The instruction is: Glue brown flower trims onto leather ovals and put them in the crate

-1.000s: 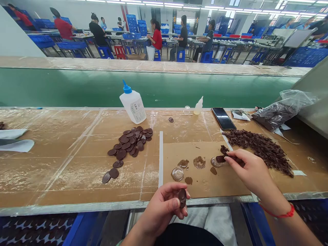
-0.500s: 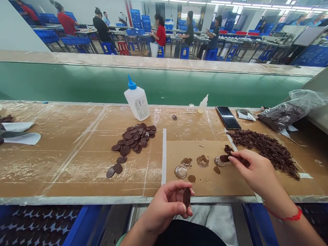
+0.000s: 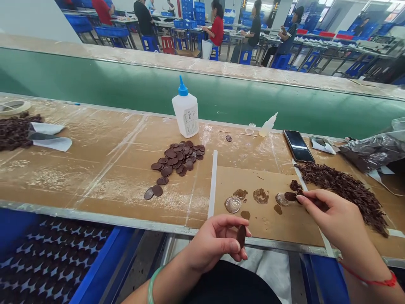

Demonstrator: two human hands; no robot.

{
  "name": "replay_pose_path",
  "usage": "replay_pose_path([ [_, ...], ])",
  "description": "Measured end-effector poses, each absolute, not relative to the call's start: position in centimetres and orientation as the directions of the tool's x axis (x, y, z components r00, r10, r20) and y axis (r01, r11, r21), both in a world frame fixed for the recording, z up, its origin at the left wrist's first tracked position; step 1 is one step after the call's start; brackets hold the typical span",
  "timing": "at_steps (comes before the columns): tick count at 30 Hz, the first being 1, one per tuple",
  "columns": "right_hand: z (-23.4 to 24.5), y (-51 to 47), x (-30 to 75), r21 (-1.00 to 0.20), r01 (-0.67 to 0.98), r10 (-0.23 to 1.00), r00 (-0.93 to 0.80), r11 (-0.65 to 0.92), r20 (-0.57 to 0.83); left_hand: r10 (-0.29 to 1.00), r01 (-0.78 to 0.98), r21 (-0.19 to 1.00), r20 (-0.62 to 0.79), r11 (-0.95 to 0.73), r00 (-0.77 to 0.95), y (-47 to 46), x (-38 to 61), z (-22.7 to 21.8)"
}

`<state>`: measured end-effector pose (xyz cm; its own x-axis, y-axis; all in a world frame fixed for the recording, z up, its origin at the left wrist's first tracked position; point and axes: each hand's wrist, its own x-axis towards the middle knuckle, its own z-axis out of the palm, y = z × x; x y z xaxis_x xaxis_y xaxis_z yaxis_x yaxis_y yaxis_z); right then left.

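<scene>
Looking down at a workbench, with 12 o'clock straight ahead. At 6 o'clock, the left hand (image 3: pixel 215 240) is curled loosely, its thumb and fingertips gripping the edge of a dark brown disc (image 3: pixel 241 236). At 4 o'clock, the right hand (image 3: pixel 329 215) is nearly closed, thumb and forefinger pinching a dark brown piece (image 3: pixel 290 196) just beside a clear plastic dome (image 3: pixel 281 199). Both rest over or near a cardboard sheet (image 3: pixel 253 211) marked with brown smears (image 3: pixel 261 195).

At 12 o'clock, a white glue bottle with a blue nozzle (image 3: pixel 186 112) stands behind a pile of loose brown discs (image 3: pixel 177 158). At 2 o'clock lie a smartphone (image 3: pixel 299 145) and a heap of brown shreds (image 3: pixel 341 192). A green conveyor belt (image 3: pixel 202 86) runs beyond the bench, and co-workers (image 3: pixel 253 31) sit in the distance.
</scene>
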<state>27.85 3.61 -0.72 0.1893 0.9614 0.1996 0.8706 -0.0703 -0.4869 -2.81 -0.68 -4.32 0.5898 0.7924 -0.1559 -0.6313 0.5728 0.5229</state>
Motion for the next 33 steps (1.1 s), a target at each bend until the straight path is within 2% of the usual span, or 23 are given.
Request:
replay_pose_path([
  [20, 1.5, 3.5, 26.7, -0.508, 0.803, 0.926, 0.376, -0.312, 0.025, 0.779, -0.633, 0.499, -0.151, 0.592, 0.609, -0.8, -2.9, -4.4],
  [33, 0.8, 3.8, 26.3, -0.585, 0.744, 0.914, 0.406, -0.323, 0.012, 0.778, -0.622, 0.53, -0.125, 0.576, 0.615, -0.8, -2.7, -4.4],
])
